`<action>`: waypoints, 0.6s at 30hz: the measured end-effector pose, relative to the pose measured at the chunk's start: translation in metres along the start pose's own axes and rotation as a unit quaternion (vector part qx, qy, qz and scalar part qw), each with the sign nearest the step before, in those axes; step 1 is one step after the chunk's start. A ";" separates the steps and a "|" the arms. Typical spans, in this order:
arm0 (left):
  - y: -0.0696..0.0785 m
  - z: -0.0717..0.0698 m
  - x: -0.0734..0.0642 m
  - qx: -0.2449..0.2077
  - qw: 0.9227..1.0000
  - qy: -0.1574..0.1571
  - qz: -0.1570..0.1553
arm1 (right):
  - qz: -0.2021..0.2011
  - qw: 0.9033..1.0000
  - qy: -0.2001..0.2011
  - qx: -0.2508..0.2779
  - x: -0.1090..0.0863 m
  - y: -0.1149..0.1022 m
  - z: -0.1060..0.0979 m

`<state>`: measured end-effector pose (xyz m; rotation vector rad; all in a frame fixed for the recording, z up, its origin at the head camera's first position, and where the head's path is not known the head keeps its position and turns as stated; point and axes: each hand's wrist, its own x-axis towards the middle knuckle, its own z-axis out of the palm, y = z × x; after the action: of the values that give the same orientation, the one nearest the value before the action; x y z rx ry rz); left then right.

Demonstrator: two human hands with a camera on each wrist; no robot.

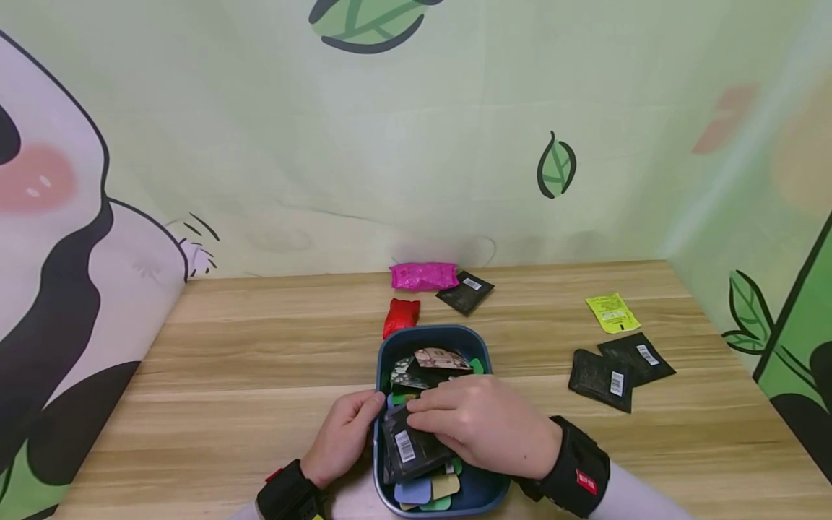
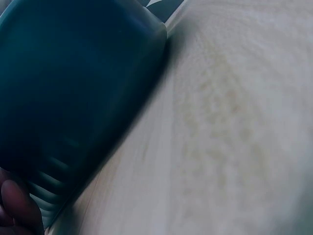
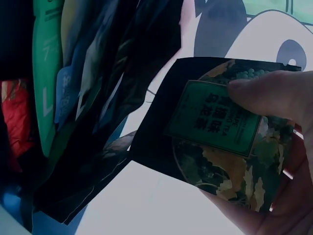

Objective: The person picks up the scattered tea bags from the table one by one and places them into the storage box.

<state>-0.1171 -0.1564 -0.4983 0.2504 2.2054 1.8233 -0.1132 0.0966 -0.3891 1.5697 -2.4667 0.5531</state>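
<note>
A dark blue plastic bin stands on the table, holding several packets and coloured sachets. My left hand grips its left wall, thumb at the rim; the fingers show low on the ribbed outside in the left wrist view. Over the bin, my right hand pinches a black tea packet with a white barcode facing up. From the right wrist, the tea packet shows a green label and leaf print, with the thumb across its front. Other packets stand close beside it inside the bin.
Behind the bin lie a red packet, a shiny pink packet and a black packet. To the right are a yellow sachet and two overlapping black packets. A printed cloth backdrop rises behind the wooden table.
</note>
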 end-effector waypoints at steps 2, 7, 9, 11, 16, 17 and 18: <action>0.001 0.000 0.000 0.001 1.000 -0.001 0.002 | 0.000 1.000 -0.008 0.002 0.000 0.000 0.000; 0.001 0.002 0.000 0.004 1.000 0.002 0.012 | -0.011 1.000 -0.028 0.002 -0.001 0.000 0.000; 0.000 0.002 0.000 -0.001 1.000 0.001 0.016 | -0.020 0.999 -0.034 0.003 -0.001 0.000 0.000; 0.000 0.002 0.001 -0.006 1.000 -0.001 0.021 | -0.030 0.999 -0.036 0.005 -0.001 0.000 0.000; -0.002 0.002 0.001 -0.015 1.000 -0.008 0.026 | -0.028 0.999 -0.041 0.012 -0.002 0.002 -0.002; -0.002 0.002 0.001 -0.013 1.000 -0.009 0.027 | -0.021 0.999 -0.045 0.015 -0.003 0.003 -0.002; -0.002 0.002 0.001 -0.011 1.000 -0.010 0.028 | -0.012 0.999 -0.048 0.019 -0.003 0.004 -0.003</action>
<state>-0.1177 -0.1549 -0.5003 0.3265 2.1842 1.8658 -0.1154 0.1023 -0.3880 1.6752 -2.5161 0.5354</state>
